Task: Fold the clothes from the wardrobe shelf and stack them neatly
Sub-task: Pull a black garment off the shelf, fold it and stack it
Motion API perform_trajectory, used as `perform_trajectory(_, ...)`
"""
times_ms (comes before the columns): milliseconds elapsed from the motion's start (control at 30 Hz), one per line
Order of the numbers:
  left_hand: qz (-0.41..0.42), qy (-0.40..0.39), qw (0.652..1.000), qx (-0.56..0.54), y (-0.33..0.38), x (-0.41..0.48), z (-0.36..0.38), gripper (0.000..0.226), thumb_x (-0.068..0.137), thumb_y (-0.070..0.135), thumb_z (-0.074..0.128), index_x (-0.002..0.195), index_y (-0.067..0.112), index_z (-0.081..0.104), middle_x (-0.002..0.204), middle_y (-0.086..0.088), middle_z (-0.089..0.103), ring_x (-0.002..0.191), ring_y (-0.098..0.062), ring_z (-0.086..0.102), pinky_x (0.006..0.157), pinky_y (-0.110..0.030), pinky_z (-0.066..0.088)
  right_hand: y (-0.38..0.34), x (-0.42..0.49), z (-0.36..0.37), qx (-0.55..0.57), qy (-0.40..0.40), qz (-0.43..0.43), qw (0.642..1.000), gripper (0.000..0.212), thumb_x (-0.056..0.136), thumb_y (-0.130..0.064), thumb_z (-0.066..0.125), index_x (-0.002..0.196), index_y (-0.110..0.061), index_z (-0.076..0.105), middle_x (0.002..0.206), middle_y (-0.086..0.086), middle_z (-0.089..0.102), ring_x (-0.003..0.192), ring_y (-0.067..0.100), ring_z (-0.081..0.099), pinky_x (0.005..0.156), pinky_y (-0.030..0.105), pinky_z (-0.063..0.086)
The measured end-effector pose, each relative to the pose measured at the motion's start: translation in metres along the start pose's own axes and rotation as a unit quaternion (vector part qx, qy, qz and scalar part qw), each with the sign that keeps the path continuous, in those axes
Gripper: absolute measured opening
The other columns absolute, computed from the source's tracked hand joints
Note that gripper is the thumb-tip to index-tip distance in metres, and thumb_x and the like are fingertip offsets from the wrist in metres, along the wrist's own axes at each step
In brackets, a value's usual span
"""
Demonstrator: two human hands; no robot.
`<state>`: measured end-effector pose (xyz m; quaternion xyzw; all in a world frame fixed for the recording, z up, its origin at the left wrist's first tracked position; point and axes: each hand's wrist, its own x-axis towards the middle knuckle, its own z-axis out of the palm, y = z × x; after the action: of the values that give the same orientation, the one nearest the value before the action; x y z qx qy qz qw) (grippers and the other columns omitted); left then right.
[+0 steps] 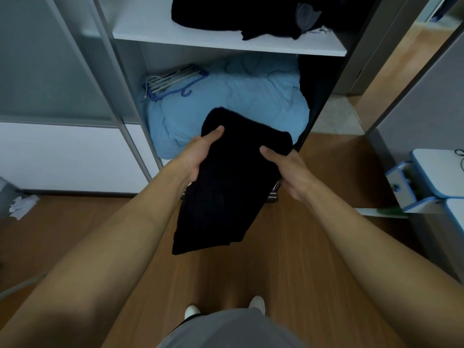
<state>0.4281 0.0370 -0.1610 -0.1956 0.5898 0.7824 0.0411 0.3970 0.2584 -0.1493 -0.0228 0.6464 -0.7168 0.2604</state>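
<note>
Both hands hold a folded black garment (226, 182) in the air before the wardrobe: left hand (198, 156) and right hand (288, 169) each pinch an edge. Folding looks done; next it needs laying flat, likely on the white shelf (150, 28) beside the dark pile (238, 16).

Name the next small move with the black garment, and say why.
Probably fold the garment in half, bringing its hanging lower end up toward the hands. The left hand and right hand grip its upper sides, and it hangs as a long narrow strip, likely too long to stack. The shelf above has bare space beside the dark pile.
</note>
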Motion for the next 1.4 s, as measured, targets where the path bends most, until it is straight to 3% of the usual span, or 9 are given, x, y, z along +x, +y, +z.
perform_trajectory(233,-0.019,-0.029,0.999,0.043,-0.008,0.005,-0.030,0.053,0.078,0.059,0.073,0.117,0.023,0.071,0.118,0.001,0.073,0.110,-0.013,0.069,0.095,-0.028,0.050,-0.019,0.015,0.017,0.074,0.071,0.070,0.992,0.035,0.093,-0.025,0.069,0.122,-0.007,0.065,0.112,0.013,0.073,0.100,0.026,0.072,0.079,0.037,0.061)
perform_trajectory(433,0.040,-0.059,0.995,0.067,-0.027,0.006,-0.024,0.034,0.089,0.033,0.073,0.116,0.013,0.068,0.111,-0.003,0.075,0.104,-0.017,0.071,0.083,-0.022,0.056,-0.036,0.028,-0.003,0.113,0.082,0.170,0.976,0.020,0.095,-0.025,0.066,0.099,-0.007,0.071,0.086,0.012,0.077,0.070,0.025,0.075,0.060,0.038,0.062)
perform_trajectory(633,0.046,0.063,0.994,-0.071,-0.011,0.009,0.010,0.029,0.100,0.032,0.058,0.114,0.009,0.068,0.094,-0.005,0.078,0.084,-0.020,0.075,0.066,-0.028,0.058,-0.015,0.023,-0.025,-0.024,0.012,0.032,0.999,0.043,0.090,-0.040,0.069,0.127,-0.018,0.064,0.118,0.000,0.073,0.110,0.016,0.069,0.093,0.033,0.053)
perform_trajectory(800,0.062,0.161,0.984,0.035,-0.002,0.007,-0.007,0.027,0.096,0.037,0.062,0.113,0.016,0.056,0.102,-0.006,0.072,0.086,-0.018,0.072,0.062,-0.025,0.057,0.021,0.027,-0.020,-0.079,0.005,0.037,0.996,0.044,0.093,-0.013,0.067,0.135,-0.016,0.056,0.123,0.001,0.070,0.112,0.017,0.067,0.095,0.035,0.055)
perform_trajectory(933,0.087,0.151,0.975,0.138,0.000,0.004,-0.043,0.071,0.095,0.027,0.067,0.150,0.028,0.022,0.138,-0.001,0.052,0.117,-0.018,0.060,0.096,-0.030,0.052,0.020,0.033,0.004,-0.134,0.064,0.036,0.988,0.072,0.094,-0.012,0.066,0.153,-0.024,0.026,0.138,-0.003,0.052,0.121,0.017,0.058,0.104,0.035,0.050)
perform_trajectory(1000,0.099,0.112,0.966,0.209,0.001,0.001,-0.056,0.071,0.097,0.019,0.064,0.153,0.032,0.023,0.145,0.007,0.043,0.125,-0.010,0.048,0.104,-0.023,0.042,0.015,0.034,0.017,-0.226,0.061,-0.011,0.972,0.064,0.097,-0.009,0.059,0.152,-0.026,0.030,0.145,-0.002,0.045,0.124,0.013,0.052,0.105,0.026,0.047)
perform_trajectory(1100,0.070,0.052,0.962,0.258,0.004,-0.003,-0.065,0.049,0.096,0.008,0.061,0.140,0.027,0.053,0.139,-0.001,0.056,0.115,-0.011,0.059,0.088,-0.013,0.048,0.005,0.032,0.028,-0.294,-0.027,-0.012,0.955,0.045,0.094,-0.015,0.067,0.135,-0.026,0.053,0.128,-0.005,0.060,0.092,-0.008,0.061,0.072,0.001,0.046)
perform_trajectory(1233,0.057,0.046,0.958,0.277,0.008,-0.008,-0.073,0.032,0.097,0.017,0.061,0.129,0.021,0.062,0.123,-0.006,0.066,0.108,-0.021,0.066,0.092,-0.028,0.055,0.005,0.031,0.045,-0.527,-0.173,0.039,0.831,0.074,0.074,-0.029,0.087,0.137,-0.023,0.049,0.124,-0.007,0.058,0.111,0.007,0.057,0.098,0.022,0.046)
perform_trajectory(1400,0.059,0.037,0.932,0.356,0.022,-0.021,-0.091,0.046,0.079,0.067,0.067,0.106,0.030,0.069,0.102,0.015,0.068,0.093,-0.004,0.066,0.068,-0.011,0.046,0.006,0.040,0.081,-0.724,-0.086,-0.050,0.683,0.040,0.072,-0.049,0.081,0.095,-0.022,0.063,0.097,0.000,0.061,0.100,0.024,0.063,0.076,0.033,0.047)
